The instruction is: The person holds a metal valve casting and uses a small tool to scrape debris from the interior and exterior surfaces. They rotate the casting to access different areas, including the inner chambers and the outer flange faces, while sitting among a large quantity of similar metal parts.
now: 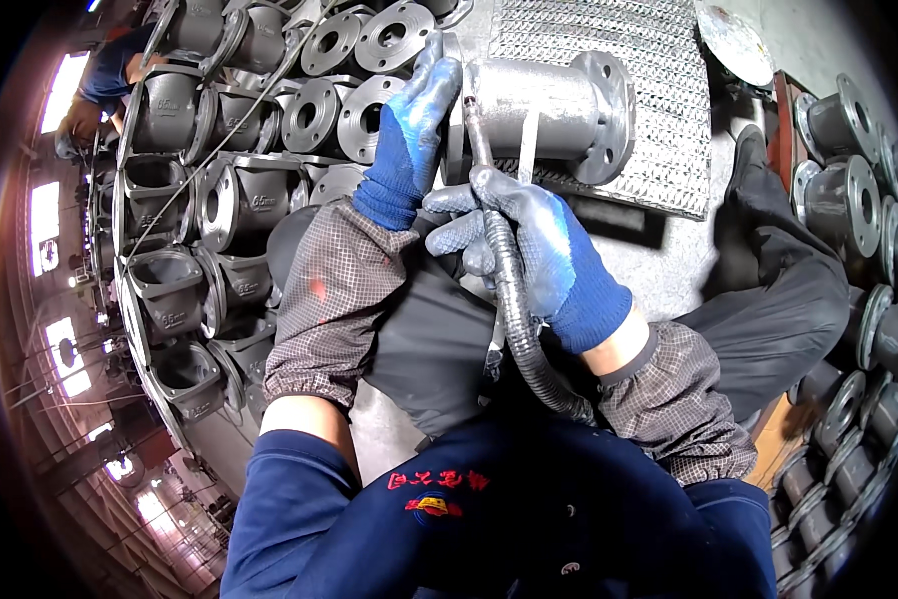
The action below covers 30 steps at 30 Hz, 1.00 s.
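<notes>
A grey cast-metal flanged valve body (554, 105) lies on its side on a textured metal plate (589, 28). My left hand (414, 140), in a blue glove with a grey coated palm, rests with fingers stretched out flat along the casting's left flange. In my right hand (539, 240), gloved the same way, is a slim metal handheld grinding tool (480, 140). Its tip stands at the casting's left end; whether it touches cannot be told. A dark ribbed hose (519, 339) runs from the tool below my right hand toward my lap. Beside the tool a pale flat strip (530, 145) sticks up.
Many similar flanged castings (259, 195) are stacked at the left, and more castings (843, 205) stand along the right. A round pale disc (734, 45) sits beyond the plate's right corner. Another person (109, 75) bends over at the far left.
</notes>
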Each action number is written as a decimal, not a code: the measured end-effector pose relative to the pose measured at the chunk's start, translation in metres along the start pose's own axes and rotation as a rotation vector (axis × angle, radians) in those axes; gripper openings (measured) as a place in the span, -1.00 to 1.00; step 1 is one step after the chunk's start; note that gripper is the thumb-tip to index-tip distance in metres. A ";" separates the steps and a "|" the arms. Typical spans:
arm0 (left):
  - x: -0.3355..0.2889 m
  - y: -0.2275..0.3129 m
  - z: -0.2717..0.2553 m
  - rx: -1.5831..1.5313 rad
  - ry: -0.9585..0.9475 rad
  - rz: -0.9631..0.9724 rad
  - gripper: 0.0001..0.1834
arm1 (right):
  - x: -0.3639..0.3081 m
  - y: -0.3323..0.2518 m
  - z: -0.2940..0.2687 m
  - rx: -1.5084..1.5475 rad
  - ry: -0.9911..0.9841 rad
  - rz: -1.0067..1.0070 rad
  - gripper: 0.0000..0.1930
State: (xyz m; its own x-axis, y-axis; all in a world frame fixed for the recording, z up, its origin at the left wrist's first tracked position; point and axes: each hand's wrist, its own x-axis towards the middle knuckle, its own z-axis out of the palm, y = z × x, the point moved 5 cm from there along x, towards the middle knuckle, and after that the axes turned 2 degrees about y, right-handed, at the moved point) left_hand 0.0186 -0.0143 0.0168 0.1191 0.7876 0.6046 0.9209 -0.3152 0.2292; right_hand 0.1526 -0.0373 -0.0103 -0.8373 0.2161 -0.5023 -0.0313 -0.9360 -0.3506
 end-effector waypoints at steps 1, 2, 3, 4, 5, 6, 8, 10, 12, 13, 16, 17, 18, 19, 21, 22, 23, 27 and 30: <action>0.001 0.000 0.000 0.001 0.003 -0.022 -0.59 | -0.003 0.000 0.000 -0.027 0.020 -0.015 -0.49; -0.001 0.000 -0.001 0.003 0.003 -0.024 -0.59 | -0.005 0.000 0.000 -0.055 0.037 -0.028 -0.49; -0.004 -0.002 -0.002 0.008 -0.026 -0.062 -0.59 | -0.004 0.003 0.000 -0.026 0.053 0.021 -0.51; -0.006 -0.003 -0.002 0.014 -0.055 -0.100 -0.60 | -0.004 0.002 0.001 -0.027 0.051 0.023 -0.51; -0.005 -0.002 -0.001 0.010 -0.055 -0.099 -0.60 | -0.004 0.000 0.001 -0.046 0.053 0.023 -0.51; -0.003 0.000 0.000 0.005 -0.053 -0.098 -0.61 | -0.003 -0.002 0.000 -0.065 0.054 0.024 -0.52; 0.000 0.001 0.000 0.003 -0.052 -0.095 -0.62 | 0.000 -0.003 0.001 -0.003 0.020 0.052 -0.53; 0.004 0.004 -0.003 0.055 0.000 -0.018 -0.63 | -0.002 -0.002 0.003 0.001 0.053 0.052 -0.53; 0.000 -0.002 -0.001 0.068 -0.026 -0.024 -0.60 | -0.001 0.006 0.001 -0.017 0.051 0.035 -0.53; -0.001 -0.002 0.000 0.029 0.003 0.001 -0.59 | -0.002 0.006 0.000 -0.018 0.055 0.031 -0.52; 0.001 0.001 -0.001 0.006 0.000 -0.008 -0.59 | -0.002 -0.002 0.001 -0.010 0.034 0.048 -0.52; 0.001 0.000 -0.001 0.030 0.001 0.010 -0.59 | 0.004 -0.002 -0.002 0.018 -0.008 0.059 -0.53; 0.000 -0.001 -0.001 0.054 0.002 0.029 -0.60 | 0.003 -0.001 -0.005 0.019 -0.009 0.057 -0.53; -0.003 -0.002 0.000 -0.001 -0.013 -0.039 -0.62 | 0.001 0.001 -0.006 -0.001 -0.008 0.055 -0.53; -0.001 0.000 0.000 0.007 -0.037 -0.055 -0.62 | -0.002 0.004 -0.013 -0.093 -0.020 0.003 -0.54; 0.000 0.000 0.001 0.017 -0.062 -0.071 -0.62 | -0.002 0.003 -0.015 -0.093 -0.018 0.002 -0.54; -0.003 -0.006 0.002 0.017 -0.062 -0.078 -0.62 | -0.002 0.001 -0.014 -0.112 -0.030 -0.017 -0.54; -0.006 -0.005 0.002 0.084 0.003 0.045 -0.62 | 0.000 0.003 -0.015 -0.127 -0.015 0.012 -0.53; -0.004 -0.005 0.002 -0.023 -0.013 -0.039 -0.63 | -0.001 -0.001 -0.019 -0.170 0.009 -0.079 -0.55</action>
State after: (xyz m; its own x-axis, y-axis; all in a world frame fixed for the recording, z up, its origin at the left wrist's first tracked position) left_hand 0.0146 -0.0148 0.0124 0.0886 0.8063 0.5848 0.9162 -0.2962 0.2697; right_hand 0.1638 -0.0315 -0.0250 -0.8312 0.2899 -0.4744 -0.0032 -0.8557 -0.5174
